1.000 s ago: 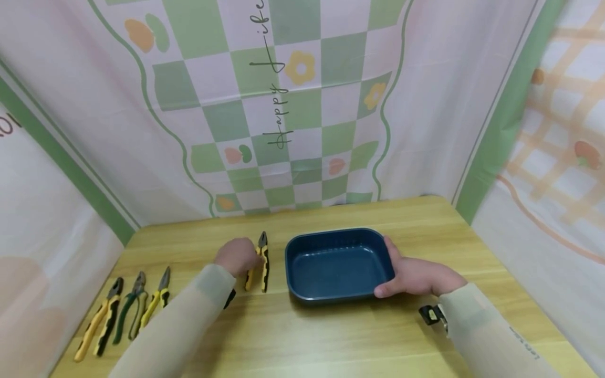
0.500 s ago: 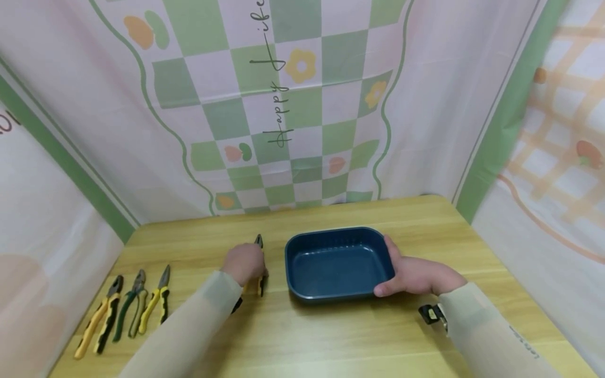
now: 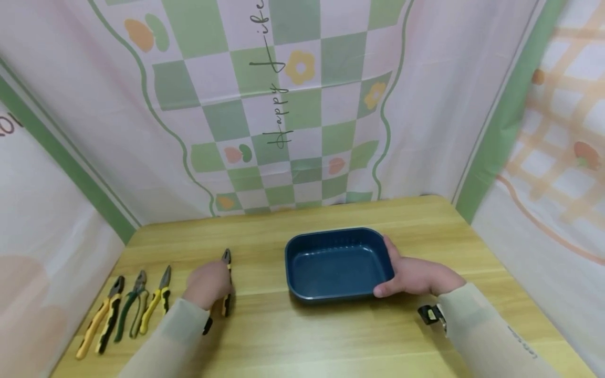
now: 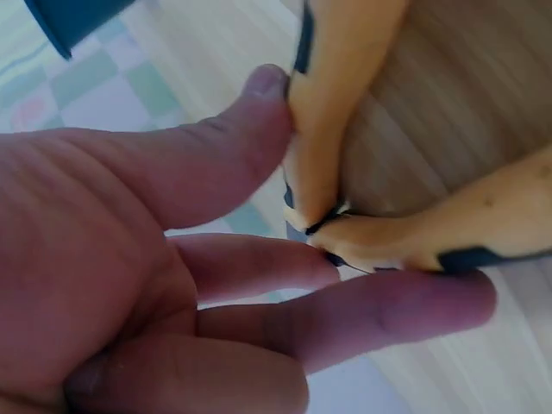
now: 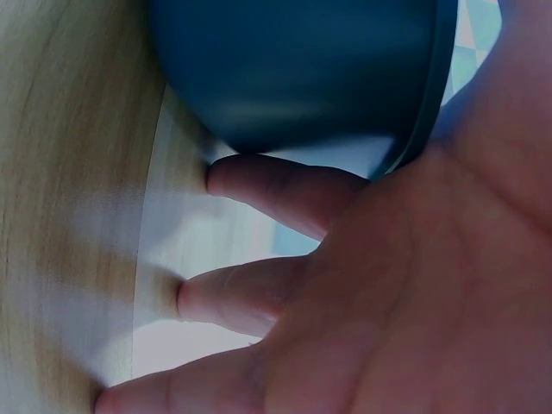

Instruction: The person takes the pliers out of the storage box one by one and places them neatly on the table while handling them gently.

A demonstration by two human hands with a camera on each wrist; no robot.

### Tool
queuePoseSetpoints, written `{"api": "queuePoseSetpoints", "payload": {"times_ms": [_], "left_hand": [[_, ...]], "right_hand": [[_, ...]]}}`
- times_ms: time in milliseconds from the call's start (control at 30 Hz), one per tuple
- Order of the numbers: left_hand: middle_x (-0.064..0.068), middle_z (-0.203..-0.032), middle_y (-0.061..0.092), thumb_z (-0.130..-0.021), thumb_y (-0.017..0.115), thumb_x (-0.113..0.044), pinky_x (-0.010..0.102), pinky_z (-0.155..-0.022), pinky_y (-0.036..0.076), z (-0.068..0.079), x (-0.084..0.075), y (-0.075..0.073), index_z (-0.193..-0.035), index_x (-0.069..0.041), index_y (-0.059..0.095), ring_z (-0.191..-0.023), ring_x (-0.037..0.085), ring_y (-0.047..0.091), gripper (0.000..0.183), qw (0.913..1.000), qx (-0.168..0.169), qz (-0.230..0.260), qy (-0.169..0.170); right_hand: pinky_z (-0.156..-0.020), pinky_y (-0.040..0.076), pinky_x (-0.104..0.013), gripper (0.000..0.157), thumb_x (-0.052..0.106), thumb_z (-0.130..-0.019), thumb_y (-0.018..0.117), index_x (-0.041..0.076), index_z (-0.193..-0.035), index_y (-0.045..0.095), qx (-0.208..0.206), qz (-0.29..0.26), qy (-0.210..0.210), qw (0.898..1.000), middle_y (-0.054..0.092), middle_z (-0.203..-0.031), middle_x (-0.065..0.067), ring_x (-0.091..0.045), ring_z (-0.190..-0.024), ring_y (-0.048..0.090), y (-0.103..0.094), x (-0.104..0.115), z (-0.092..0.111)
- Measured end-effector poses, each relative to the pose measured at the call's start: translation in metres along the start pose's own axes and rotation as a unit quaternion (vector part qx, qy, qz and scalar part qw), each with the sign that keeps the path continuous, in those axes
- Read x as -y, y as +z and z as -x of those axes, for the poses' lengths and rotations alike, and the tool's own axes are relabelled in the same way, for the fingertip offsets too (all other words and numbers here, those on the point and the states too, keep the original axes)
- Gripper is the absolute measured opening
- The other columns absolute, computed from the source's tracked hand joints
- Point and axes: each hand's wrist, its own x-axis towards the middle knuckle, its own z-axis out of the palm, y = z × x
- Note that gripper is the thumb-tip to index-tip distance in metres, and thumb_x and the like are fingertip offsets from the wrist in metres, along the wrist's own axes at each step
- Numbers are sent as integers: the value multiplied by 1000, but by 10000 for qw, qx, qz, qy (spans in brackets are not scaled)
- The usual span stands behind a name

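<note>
My left hand (image 3: 208, 283) is low over the table, left of centre. It holds a pair of pliers with yellow-and-black handles (image 4: 332, 112), its thumb on one handle and fingers along the other. In the head view the dark pliers jaws (image 3: 226, 256) stick out beyond the hand, which hides much of the handles. My right hand (image 3: 411, 275) rests against the right end of a dark blue rectangular tray (image 3: 331, 299), thumb at the front corner. In the right wrist view its fingers (image 5: 285, 194) are spread and fairly straight, tips on the table. The tray holds nothing visible.
At the left lie three more pliers in a row: yellow-and-black ones (image 3: 113, 312), green-handled ones (image 3: 120, 317) and yellow long-nosed ones (image 3: 153, 307). The wooden table (image 3: 293, 341) ends at a patterned curtain (image 3: 302, 115) behind; more cloth hangs at both sides.
The left hand has moved left and nearer, away from the tray, and the pliers have shifted with it. The right hand and tray have stayed in place.
</note>
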Motion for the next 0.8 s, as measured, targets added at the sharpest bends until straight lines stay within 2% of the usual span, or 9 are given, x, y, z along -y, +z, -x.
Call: {"api": "queuePoseSetpoints", "payload": {"times_ms": [100,333,467,633,800], "left_hand": [[6,-68,57,-85,78,-20,32,-50,43,5,12,-2,-74,-7,62,-59,19,53,23,9999,22,-100,-134],[8,-70,57,-87,75,-22,28,-50,33,5,31,-4,-78,-5,63,-57,17,48,23,9962,322,-201,-790],[8,-69,57,-85,74,-15,30,-51,34,7,41,-6,-76,-6,63,-58,19,48,17,9967,336,-145,-721],[8,-70,57,-85,76,-21,32,-52,39,9,48,-8,-77,-5,64,-62,21,52,21,9961,355,-132,-793],[9,-70,57,-83,78,-20,31,-51,34,7,55,-6,-75,-6,64,-61,22,49,21,9956,368,-135,-847]], "right_hand": [[-106,29,-61,138,45,-78,84,0,-150,-25,6,1,33,10000,19,-148,-45,-44,-125,43,0,0,1],[-106,28,-61,137,44,-79,84,0,-151,-24,25,-32,65,10000,16,-150,-44,-45,-126,42,-1,2,0],[-106,29,-61,137,45,-78,84,-1,-151,-23,21,16,91,10000,17,-150,-44,-44,-126,42,0,1,-1],[-107,29,-59,138,45,-79,84,-2,-150,-25,44,87,18,10000,16,-150,-44,-43,-127,44,1,-2,-2],[-107,28,-58,139,44,-79,84,-2,-149,-27,58,53,-25,10000,14,-150,-44,-42,-127,44,1,-4,-3]]}}
